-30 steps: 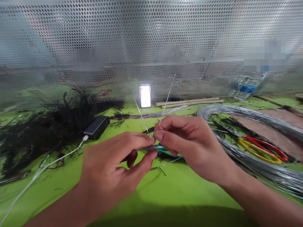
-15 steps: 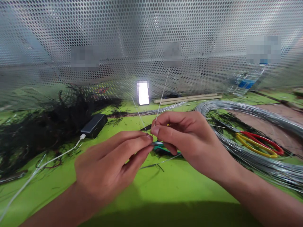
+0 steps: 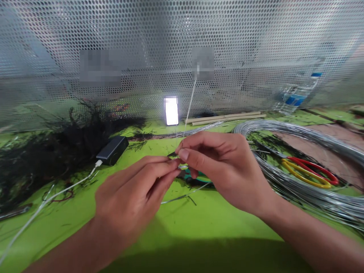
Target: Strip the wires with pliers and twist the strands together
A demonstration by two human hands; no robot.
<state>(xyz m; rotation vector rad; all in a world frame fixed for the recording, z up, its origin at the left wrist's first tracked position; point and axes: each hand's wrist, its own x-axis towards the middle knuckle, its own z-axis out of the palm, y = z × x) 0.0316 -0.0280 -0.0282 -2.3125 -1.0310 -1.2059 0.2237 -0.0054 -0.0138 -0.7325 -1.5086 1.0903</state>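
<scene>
My left hand (image 3: 133, 193) is closed in a pinch on thin silvery wire (image 3: 183, 167), a short stretch of which shows between the fingertips. Close beside it, my right hand (image 3: 224, 170) pinches a thin pale wire (image 3: 190, 102) between thumb and forefinger. That wire rises steeply above the fingers, leaning slightly right. The two sets of fingertips nearly meet, and they hide where the wires join or cross. Behind and below the right fingers lies a green-and-black-handled tool (image 3: 200, 177), partly covered by the hand.
A big coil of silvery wire (image 3: 273, 178) lies at right, with red-and-yellow-handled scissors (image 3: 307, 172) inside it. Dark fibres (image 3: 57, 151) heap at left beside a black box (image 3: 113, 149) with a white cable (image 3: 40, 208). Behind stand a lit phone (image 3: 171, 112), perforated screen and water bottle (image 3: 297, 96).
The upright wire and my right fingertips have shifted slightly left. A second wire end, slanting up to the left before, now stands nearly upright and shows only faintly. Both hands keep their pinch.
</scene>
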